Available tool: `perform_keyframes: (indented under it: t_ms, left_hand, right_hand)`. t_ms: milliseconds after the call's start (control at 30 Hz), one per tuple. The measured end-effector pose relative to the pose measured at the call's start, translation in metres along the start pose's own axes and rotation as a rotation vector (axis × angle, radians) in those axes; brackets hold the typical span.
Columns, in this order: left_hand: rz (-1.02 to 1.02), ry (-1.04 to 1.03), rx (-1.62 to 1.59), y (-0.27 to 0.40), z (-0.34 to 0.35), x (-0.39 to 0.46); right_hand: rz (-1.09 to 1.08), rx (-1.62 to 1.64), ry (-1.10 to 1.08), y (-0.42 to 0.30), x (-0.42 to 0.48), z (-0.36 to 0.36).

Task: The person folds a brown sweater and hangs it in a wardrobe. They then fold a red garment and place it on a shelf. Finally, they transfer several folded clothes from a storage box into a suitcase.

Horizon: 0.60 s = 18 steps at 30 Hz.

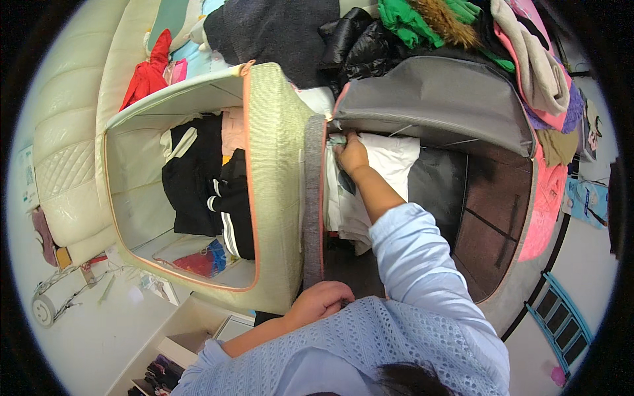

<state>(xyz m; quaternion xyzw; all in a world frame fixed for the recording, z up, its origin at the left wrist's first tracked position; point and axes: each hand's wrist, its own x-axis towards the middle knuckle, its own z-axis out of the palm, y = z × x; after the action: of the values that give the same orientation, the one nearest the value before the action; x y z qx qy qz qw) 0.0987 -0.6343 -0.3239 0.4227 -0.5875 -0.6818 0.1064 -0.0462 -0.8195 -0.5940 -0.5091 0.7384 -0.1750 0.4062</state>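
Two fabric storage boxes stand side by side with their tops open. My right hand (352, 153) reaches into the dark grey storage box (314, 208) and rests on white folded clothes (391, 158) near its left wall, fingertips at a patterned patch; whether it grips them is hard to see. My left hand (322, 301), fingers curled, is at the near edge of the grey box, close to my body; what it holds, if anything, is hidden. The pale green storage box (277, 188) on the left contains black clothes (193, 183) with white stripes and a peach garment (233, 131).
Behind the boxes lie a dark grey cloth (267, 39), a black puffer jacket (361, 44), green clothing (408, 20) and a red garment (148, 74). Folded clothes (535, 59) are piled at right. A drawer (185, 346) is at lower left, a blue rack (562, 317) at lower right.
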Motion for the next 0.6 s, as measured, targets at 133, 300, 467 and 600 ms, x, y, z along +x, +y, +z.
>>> perform_keyframes:
  t_ms: [133, 300, 467, 600]
  left_hand:
    - [0.124, 0.015, 0.015, 0.007, -0.013, -0.010]
    - [0.326, 0.018, 0.231, 0.022, -0.041, -0.029]
    - [0.296, 0.409, 0.532, 0.013, -0.101, -0.082]
    - [0.028, 0.562, 0.728, -0.029, -0.174, -0.129]
  right_hand:
    - [-0.360, -0.403, -0.002, -0.013, -0.054, -0.008]
    - [-0.215, -0.313, -0.338, 0.006, -0.070, -0.007]
    - [-0.129, 0.173, 0.061, -0.041, -0.093, -0.052]
    - [-0.076, 0.419, 0.132, -0.121, -0.156, -0.102]
